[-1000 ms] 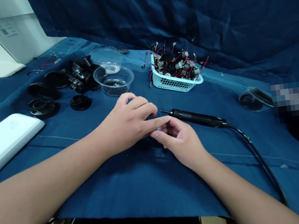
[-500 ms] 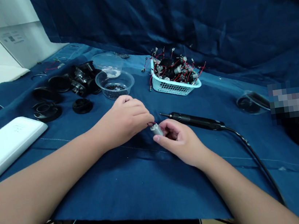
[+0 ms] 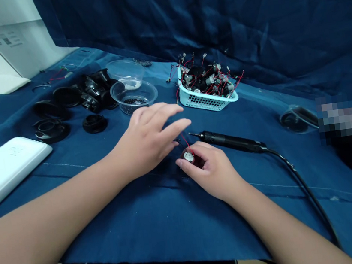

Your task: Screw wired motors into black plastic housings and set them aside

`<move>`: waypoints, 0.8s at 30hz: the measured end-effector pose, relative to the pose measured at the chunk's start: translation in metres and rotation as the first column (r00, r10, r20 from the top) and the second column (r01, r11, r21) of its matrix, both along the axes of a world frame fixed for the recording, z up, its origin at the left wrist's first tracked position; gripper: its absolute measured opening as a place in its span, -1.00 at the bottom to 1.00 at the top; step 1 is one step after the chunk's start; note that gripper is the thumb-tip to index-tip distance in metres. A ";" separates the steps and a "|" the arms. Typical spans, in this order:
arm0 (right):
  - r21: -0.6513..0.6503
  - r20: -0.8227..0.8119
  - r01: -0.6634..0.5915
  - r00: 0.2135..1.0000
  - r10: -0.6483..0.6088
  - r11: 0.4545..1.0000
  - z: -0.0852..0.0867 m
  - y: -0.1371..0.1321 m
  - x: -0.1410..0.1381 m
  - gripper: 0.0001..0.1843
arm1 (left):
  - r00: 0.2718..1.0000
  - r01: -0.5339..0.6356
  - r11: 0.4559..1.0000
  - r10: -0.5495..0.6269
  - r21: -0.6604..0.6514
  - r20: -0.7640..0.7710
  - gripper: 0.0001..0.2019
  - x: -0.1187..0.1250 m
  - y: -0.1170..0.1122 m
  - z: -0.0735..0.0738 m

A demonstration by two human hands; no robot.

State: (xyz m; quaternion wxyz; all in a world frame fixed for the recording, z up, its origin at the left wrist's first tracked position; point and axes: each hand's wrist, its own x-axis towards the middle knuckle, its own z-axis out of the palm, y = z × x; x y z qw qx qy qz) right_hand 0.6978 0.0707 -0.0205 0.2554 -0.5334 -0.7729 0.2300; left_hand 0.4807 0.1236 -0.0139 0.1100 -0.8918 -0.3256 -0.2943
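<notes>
Between the thumb and fingers of my right hand (image 3: 208,166) is a small motor (image 3: 189,156) with a white end cap facing up. A thin red wire (image 3: 186,140) and a dark wire rise from it. My left hand (image 3: 152,137) hovers just to the left, its fingers spread above the wires; whether its fingertips touch the dark wire I cannot tell. Behind my right hand lies a black electric screwdriver (image 3: 232,140), its bit pointing left and its cable running to the front edge.
A light blue basket (image 3: 206,100) of wired motors stands at the back. Clear plastic bowls (image 3: 134,95), one with small dark parts, and black round housings (image 3: 51,130) are at the back left. A white power bank-like block (image 3: 12,168) lies left; a clear cup-like item (image 3: 294,120) lies right.
My left hand has let go of the motor's wires and spread its fingers. The motor has turned in my right hand, so its white end now faces up with the red wire extended.
</notes>
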 end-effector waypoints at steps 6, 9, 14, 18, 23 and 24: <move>-0.007 -0.015 0.089 0.996 -0.089 0.996 -0.001 0.003 0.003 -0.69 | 0.975 -0.139 0.977 0.164 -0.164 0.152 -0.84 -0.003 -0.003 0.009; -0.017 0.011 0.081 0.997 -0.081 0.997 -0.001 0.004 0.004 -0.73 | 0.990 0.006 0.965 0.030 -0.263 0.135 -0.75 -0.004 -0.008 0.011; -0.086 -0.061 0.104 0.992 -0.109 0.991 -0.001 0.004 0.006 -0.75 | 0.997 0.082 0.907 -0.077 -0.414 0.028 -0.79 -0.001 -0.014 0.000; -0.066 -0.086 0.129 0.987 -0.135 0.989 -0.001 0.003 0.007 -0.76 | 0.999 0.046 0.877 -0.051 -0.478 0.003 -0.67 0.005 -0.015 -0.007; 0.072 -0.012 0.069 0.998 -0.069 0.995 0.003 0.001 0.006 -0.75 | 0.994 0.081 0.868 -0.106 -0.490 -0.024 -0.72 0.011 -0.016 -0.008; 0.094 -0.007 0.067 0.998 -0.066 0.993 0.004 0.000 0.006 -0.74 | 0.994 0.085 0.873 -0.107 -0.481 -0.019 -0.75 0.012 -0.016 -0.009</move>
